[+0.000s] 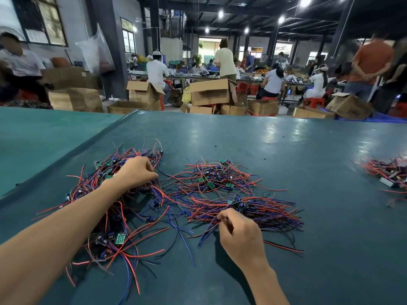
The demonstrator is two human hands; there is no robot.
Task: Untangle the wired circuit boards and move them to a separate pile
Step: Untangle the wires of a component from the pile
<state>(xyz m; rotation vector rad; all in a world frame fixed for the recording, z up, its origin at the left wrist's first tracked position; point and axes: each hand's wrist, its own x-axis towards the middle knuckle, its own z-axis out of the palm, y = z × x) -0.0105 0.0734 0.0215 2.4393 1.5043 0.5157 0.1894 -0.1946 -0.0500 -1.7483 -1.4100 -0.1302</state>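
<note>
Red-and-blue tangled pile (110, 227) left of centre, left hand (136, 172) curled into it, right hand (240, 234) pinching the separate bundle (264, 210) at lower centre; I'd pull slowly, one at a time, pile pinned.

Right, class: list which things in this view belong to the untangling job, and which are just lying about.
In the job: tangled pile of wired circuit boards, middle pile, straightened bundle, left hand, right hand.
Lying about: far-right wire heap, cardboard boxes, red stool.
</note>
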